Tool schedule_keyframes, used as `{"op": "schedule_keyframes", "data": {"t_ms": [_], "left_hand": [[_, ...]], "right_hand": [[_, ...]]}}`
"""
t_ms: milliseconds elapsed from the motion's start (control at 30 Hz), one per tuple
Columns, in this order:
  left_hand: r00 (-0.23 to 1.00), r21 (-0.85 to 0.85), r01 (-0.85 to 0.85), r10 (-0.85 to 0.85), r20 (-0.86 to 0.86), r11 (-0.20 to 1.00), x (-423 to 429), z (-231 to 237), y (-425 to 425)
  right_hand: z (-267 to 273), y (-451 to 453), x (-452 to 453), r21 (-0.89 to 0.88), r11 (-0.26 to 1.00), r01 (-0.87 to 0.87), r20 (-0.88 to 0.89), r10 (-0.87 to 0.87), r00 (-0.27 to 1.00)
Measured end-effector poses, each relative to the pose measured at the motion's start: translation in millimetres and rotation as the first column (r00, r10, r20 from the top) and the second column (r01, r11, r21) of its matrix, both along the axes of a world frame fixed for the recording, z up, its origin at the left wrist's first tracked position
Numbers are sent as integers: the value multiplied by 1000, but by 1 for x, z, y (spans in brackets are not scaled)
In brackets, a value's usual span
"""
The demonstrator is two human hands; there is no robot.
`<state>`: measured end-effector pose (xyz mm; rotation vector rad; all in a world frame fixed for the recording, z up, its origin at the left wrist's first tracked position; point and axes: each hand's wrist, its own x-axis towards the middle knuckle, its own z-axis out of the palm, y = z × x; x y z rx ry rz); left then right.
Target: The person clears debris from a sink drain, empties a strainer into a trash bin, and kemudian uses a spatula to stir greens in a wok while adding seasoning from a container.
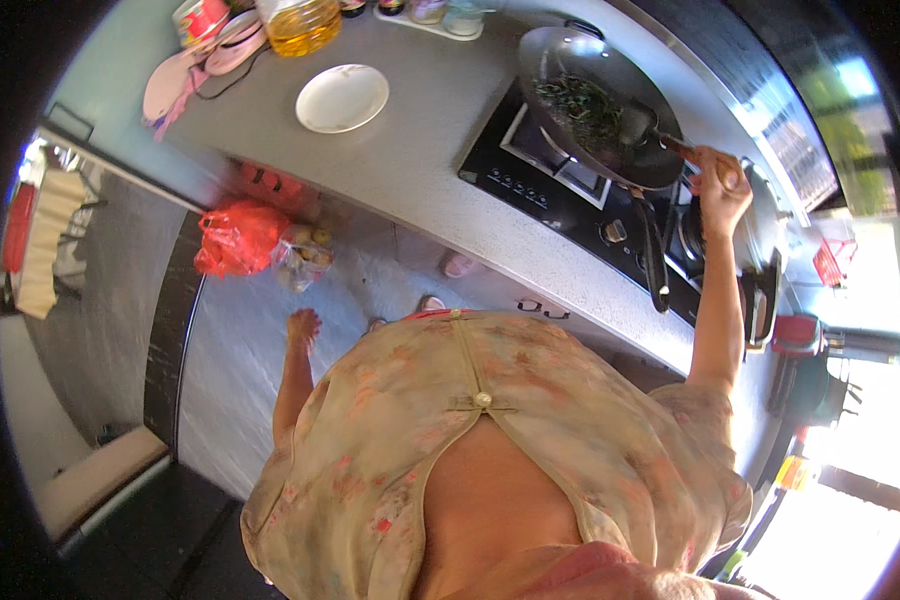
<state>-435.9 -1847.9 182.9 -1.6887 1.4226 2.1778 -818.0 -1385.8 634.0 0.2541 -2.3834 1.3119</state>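
Note:
My right hand (724,193) grips the brown handle of a cooking spatula (671,142). The spatula's dark blade rests inside a deep wok (649,90), against dark green leafy vegetables (589,112) gathered in the middle. The wok sits on a black glass gas hob (525,180), its long black handle pointing towards me. My left hand (304,328) hangs low at my side above the floor, holding nothing, its fingers loosely bent. A white plate (343,98) lies on the grey counter, left of the hob.
A second lidded pot (761,217) stands right of the wok, near my forearm. An oil bottle (304,30) and small jars (442,16) line the back of the counter. On the floor are a red plastic bag (240,236) and a clear bag of round produce (304,255).

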Motion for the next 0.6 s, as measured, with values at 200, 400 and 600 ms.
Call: {"op": "schedule_keyframes", "data": {"t_ms": [200,400,600], "left_hand": [[957,-266,-112,32,-287,958,-74,80,-12],[838,-399,-332,73,-541,855,-150,158,-35],[896,-698,-276,-87,-436,661,-213,187,-84]], "right_hand": [[8,9,-2,128,974,-187,-111,202,973],[4,2,-26,138,976,-166,-121,183,976],[27,-1,-25,134,983,-124,-218,152,964]]}}
